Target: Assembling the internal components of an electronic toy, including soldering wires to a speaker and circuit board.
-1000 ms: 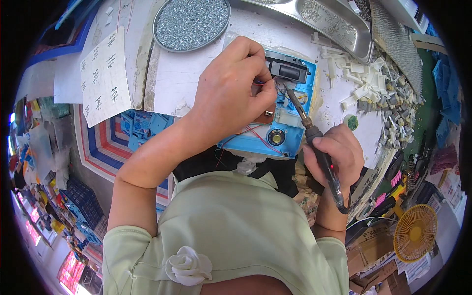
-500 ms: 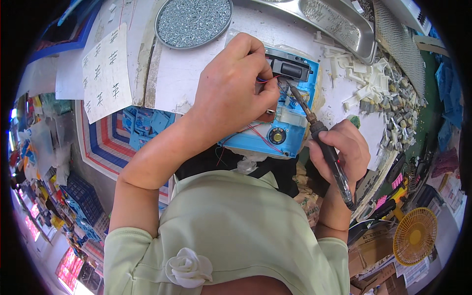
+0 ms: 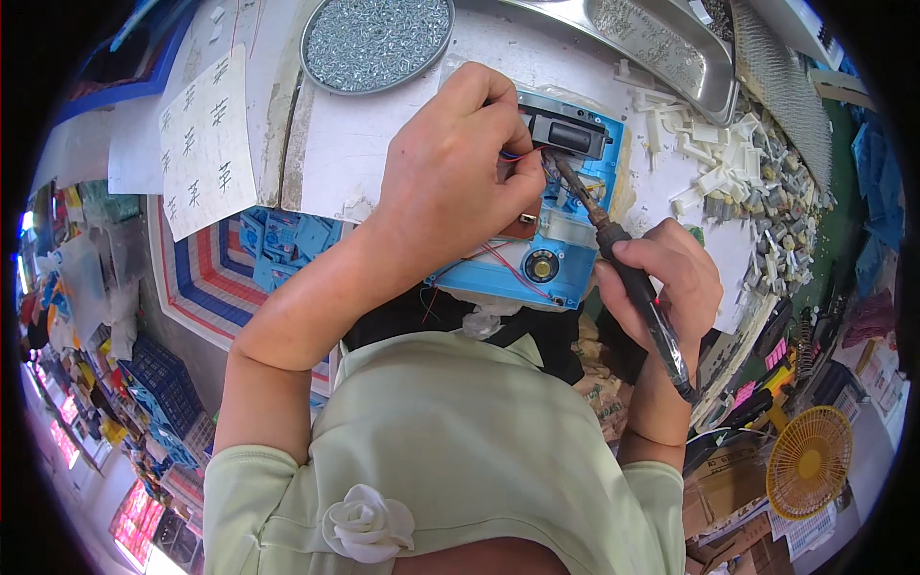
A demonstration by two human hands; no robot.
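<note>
A soldering iron [image 3: 634, 278] with a dark handle is gripped in my right hand [image 3: 685, 273], its metal tip pointing up and left into a blue plastic housing [image 3: 578, 230]. My left hand [image 3: 455, 163] reaches over the housing's left side, thumb and forefinger pinched on a thin wire [image 3: 539, 149]. The tip is close to those fingers; whether it touches the wire I cannot tell. Inside the housing are a black rectangular part [image 3: 572, 137], a small round speaker [image 3: 541, 265] and red wires [image 3: 503, 257]. My left hand hides part of the housing.
Beyond it stands a round tray [image 3: 305, 48] of small screws. A metal tray [image 3: 733, 91] with small parts lies far right. White plastic pieces [image 3: 714, 158] and small motor-like parts [image 3: 767, 230] are heaped on the right. A handwritten sheet [image 3: 206, 144] lies left, near a yellow fan [image 3: 810, 460] lower right.
The soldering iron has shifted slightly left, its tip a little nearer my left fingertips. My right hand has moved slightly with it; my left hand stays nearly still.
</note>
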